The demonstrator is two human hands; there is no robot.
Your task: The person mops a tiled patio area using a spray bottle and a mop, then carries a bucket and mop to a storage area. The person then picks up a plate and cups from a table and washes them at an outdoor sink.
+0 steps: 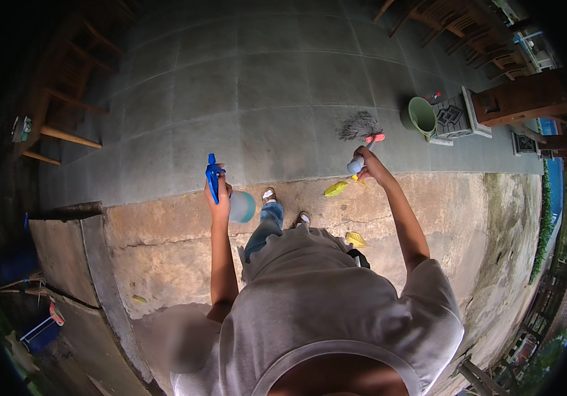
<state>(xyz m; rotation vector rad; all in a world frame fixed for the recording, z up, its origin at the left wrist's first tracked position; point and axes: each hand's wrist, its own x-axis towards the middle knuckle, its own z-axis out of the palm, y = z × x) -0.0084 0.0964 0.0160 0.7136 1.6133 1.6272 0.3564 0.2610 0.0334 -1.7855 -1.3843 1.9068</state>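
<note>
In my left hand [218, 199] is a spray bottle [242, 207] with a blue trigger head and a see-through body holding pale teal liquid. The fingers wrap round its neck below the trigger, and the nozzle points away from me. My right hand [367, 165] is closed round the top of the handle of a mop [360, 125]. Seen from above, its handle looks very short, ending in a pale rounded tip. Past a pink head, the mop's grey strings spread over the dark tiles.
A green bucket [421, 115] stands beside a patterned pillar base [452, 115] on the right. Wooden chairs line the far right and left. Yellow leaves [336, 189] lie on the worn concrete [164, 257], where I stand just short of the grey tiled floor [270, 79].
</note>
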